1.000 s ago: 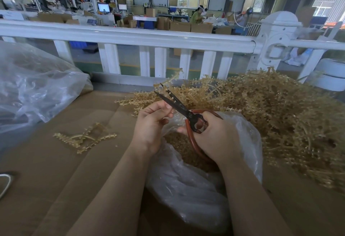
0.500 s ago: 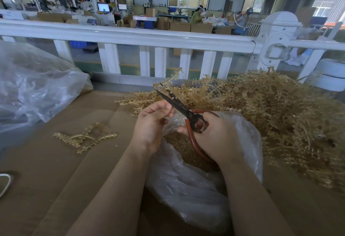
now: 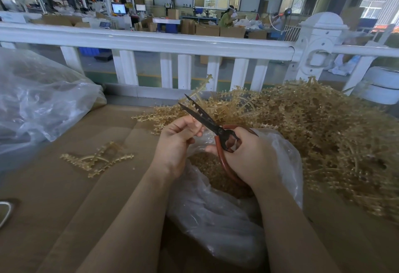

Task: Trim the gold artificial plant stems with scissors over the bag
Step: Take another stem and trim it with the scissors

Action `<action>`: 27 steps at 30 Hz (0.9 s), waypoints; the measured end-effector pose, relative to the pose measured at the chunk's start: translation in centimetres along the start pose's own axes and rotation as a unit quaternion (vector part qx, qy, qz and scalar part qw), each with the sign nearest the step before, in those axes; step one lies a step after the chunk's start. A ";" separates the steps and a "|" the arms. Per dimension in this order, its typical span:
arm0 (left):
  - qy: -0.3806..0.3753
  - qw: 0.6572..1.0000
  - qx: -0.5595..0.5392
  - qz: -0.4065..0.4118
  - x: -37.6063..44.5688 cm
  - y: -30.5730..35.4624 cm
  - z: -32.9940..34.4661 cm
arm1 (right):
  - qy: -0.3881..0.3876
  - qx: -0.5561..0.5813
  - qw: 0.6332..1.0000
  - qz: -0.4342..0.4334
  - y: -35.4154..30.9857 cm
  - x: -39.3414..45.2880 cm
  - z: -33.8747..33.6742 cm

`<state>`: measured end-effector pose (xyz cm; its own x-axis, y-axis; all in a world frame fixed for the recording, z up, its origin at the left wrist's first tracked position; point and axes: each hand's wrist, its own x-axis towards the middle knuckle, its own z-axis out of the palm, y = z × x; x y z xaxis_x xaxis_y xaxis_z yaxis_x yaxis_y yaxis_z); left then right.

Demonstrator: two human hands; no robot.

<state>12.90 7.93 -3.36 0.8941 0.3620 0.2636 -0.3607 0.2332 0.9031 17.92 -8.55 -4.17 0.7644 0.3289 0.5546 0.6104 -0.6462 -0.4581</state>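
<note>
Two blades of the scissors [image 3: 203, 119], gripped by the right hand [image 3: 248, 156], gape beside the left hand [image 3: 179, 141] pinching a stem [image 3: 197, 129], so closing could nick fingertips or fling clippings past the bag [image 3: 280, 149].

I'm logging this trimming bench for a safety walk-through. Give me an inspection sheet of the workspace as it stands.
Surface: brown cardboard covers the bench.
Job's things: scissors, blades parted; open plastic bag holding gold bits; big pile of gold stems at right.
Clutter: a few loose stems at left; a second clear bag far left.
Hands: left hand pinches a small piece by the blades; right hand grips the red handles.
Cables: nothing seen.
Surroundings: white railing; factory floor with boxes beyond.
</note>
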 end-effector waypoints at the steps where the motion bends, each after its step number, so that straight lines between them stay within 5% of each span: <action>1: -0.001 1.000 0.000 0.003 0.0 0.0 0.0 | 0.007 -0.005 1.000 -0.003 -0.1 0.0 -0.1; 10: -0.016 1.000 -0.013 0.008 -0.1 0.0 -0.2 | 0.008 -0.009 1.000 -0.003 -0.3 -0.1 -0.4; 27: 0.067 0.996 -0.054 0.035 0.0 0.6 -0.3 | -0.041 -0.022 0.999 0.025 0.1 0.1 -0.4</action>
<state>12.67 8.31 -2.93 0.8244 0.4969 0.2710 -0.4543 0.2952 0.8405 17.95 -8.82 -3.86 0.8091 0.3499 0.4722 0.5628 -0.6926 -0.4512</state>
